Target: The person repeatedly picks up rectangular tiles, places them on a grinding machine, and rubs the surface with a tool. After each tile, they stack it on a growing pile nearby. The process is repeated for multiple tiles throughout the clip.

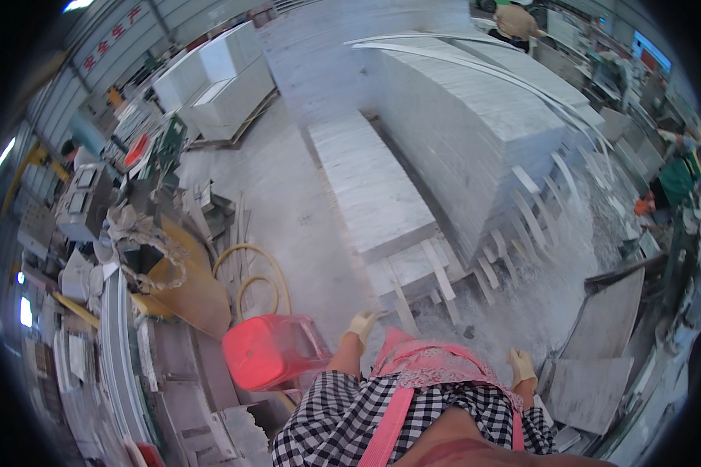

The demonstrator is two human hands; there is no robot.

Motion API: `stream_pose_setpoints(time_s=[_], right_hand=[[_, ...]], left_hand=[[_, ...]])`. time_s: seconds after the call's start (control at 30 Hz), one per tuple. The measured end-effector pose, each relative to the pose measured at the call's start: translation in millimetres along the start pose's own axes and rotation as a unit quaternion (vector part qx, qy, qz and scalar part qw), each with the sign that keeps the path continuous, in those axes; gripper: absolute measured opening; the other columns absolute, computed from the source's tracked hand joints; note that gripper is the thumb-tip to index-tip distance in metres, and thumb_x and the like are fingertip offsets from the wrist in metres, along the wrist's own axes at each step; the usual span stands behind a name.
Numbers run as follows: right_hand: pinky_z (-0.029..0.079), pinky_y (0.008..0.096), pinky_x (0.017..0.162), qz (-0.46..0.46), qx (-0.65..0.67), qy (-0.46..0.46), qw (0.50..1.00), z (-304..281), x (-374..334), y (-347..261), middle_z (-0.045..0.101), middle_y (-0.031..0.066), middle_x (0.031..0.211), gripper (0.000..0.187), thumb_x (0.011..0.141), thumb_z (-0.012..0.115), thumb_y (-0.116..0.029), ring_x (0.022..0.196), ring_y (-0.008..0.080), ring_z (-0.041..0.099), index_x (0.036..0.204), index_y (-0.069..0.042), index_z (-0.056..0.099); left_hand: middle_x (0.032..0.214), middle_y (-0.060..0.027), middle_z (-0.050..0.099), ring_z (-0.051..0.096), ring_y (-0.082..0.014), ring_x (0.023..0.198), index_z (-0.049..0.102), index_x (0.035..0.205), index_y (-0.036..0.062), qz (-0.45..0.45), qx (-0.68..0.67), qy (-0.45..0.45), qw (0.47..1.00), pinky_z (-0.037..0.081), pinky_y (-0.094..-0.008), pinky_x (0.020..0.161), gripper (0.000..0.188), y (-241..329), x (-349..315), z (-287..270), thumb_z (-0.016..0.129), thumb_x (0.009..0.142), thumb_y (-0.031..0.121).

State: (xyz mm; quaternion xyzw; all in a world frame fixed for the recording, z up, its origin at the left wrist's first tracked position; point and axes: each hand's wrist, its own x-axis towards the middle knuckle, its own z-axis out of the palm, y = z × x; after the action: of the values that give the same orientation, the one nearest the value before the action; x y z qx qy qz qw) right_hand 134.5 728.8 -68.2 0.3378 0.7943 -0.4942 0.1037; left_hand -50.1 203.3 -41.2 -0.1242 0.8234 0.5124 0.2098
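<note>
My left hand (360, 322), in a pale cream glove, hangs beside the pink apron (444, 362), its fingers stretched forward and nothing visible in them. Just left of that arm stands a red plastic stool (261, 354). My right hand (521, 366), gloved alike, hangs on the apron's other side with loosely bent fingers, and no held thing shows. Ahead lies a low stack of pale stone slabs (374, 183) on wooden strips. A taller, longer stack of slabs (467, 132) rises to its right, with pale bands (475, 54) across its top. Both hands are apart from the stacks.
A yellow hose (276, 272) curls on the floor near a yellowish bin (187, 288). White blocks (226, 86) sit on a pallet at far left. Grey boards (600, 350) lean at right. One person (514, 23) stands far back; another in green (674, 183) is at right.
</note>
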Motion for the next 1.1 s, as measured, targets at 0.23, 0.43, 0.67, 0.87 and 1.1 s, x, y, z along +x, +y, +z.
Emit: stream_pose_setpoints(time_s=[0.23, 0.43, 0.67, 0.87, 1.1], right_hand=[[0.054, 0.0426, 0.079, 0.098, -0.093, 0.063, 0.989, -28, -137, 172, 0.072, 0.0177, 0.094, 0.038, 0.089, 0.062, -0.036, 0.09, 0.0324, 0.069, 0.106, -0.003, 0.068], [0.053, 0.0397, 0.072, 0.212, 0.151, 0.19, 0.947, -42, -196, 222, 0.074, 0.0149, 0.085, 0.045, 0.087, 0.057, -0.041, 0.079, 0.0272, 0.07, 0.1, -0.001, 0.072], [0.049, 0.0455, 0.092, 0.232, 0.113, 0.297, 0.92, -80, -272, 264, 0.069, 0.0239, 0.11, 0.051, 0.083, 0.053, -0.044, 0.107, 0.0383, 0.065, 0.109, -0.004, 0.071], [0.049, 0.0413, 0.073, 0.207, 0.179, 0.487, 0.829, -49, -283, 310, 0.069, 0.0151, 0.083, 0.047, 0.089, 0.058, -0.044, 0.079, 0.0252, 0.065, 0.095, 0.001, 0.071], [0.051, 0.0414, 0.074, 0.354, 0.179, 0.484, 0.78, 43, -353, 300, 0.071, 0.0211, 0.083, 0.048, 0.087, 0.061, -0.043, 0.082, 0.0264, 0.07, 0.093, 0.004, 0.071]], left_hand=[[0.094, -0.0103, 0.071, 0.065, -0.0231, 0.083, 0.07, 0.114, 0.0022, -0.071, 0.079, -0.053, 0.993, 0.05, -0.042, 0.073, 0.045, 2, 15, 67, 0.056, 0.093, 0.04], [0.074, -0.002, 0.06, 0.05, -0.0123, 0.064, 0.066, 0.092, 0.002, 0.045, 0.097, -0.2, 0.974, 0.04, -0.0289, 0.056, 0.025, 56, 5, 134, 0.058, 0.091, 0.026], [0.069, -0.0042, 0.061, 0.054, -0.0129, 0.065, 0.069, 0.087, -0.0003, 0.127, 0.138, -0.264, 0.946, 0.042, -0.0329, 0.059, 0.031, 107, -47, 267, 0.057, 0.089, 0.028], [0.08, -0.0041, 0.064, 0.057, -0.0126, 0.075, 0.069, 0.102, -0.001, 0.176, 0.112, -0.347, 0.914, 0.045, -0.0299, 0.066, 0.033, 141, -39, 379, 0.058, 0.09, 0.028], [0.089, -0.0146, 0.071, 0.067, -0.0269, 0.084, 0.071, 0.102, 0.0064, 0.245, 0.393, -0.398, 0.792, 0.05, -0.0414, 0.072, 0.035, 137, 23, 454, 0.054, 0.088, 0.034]])
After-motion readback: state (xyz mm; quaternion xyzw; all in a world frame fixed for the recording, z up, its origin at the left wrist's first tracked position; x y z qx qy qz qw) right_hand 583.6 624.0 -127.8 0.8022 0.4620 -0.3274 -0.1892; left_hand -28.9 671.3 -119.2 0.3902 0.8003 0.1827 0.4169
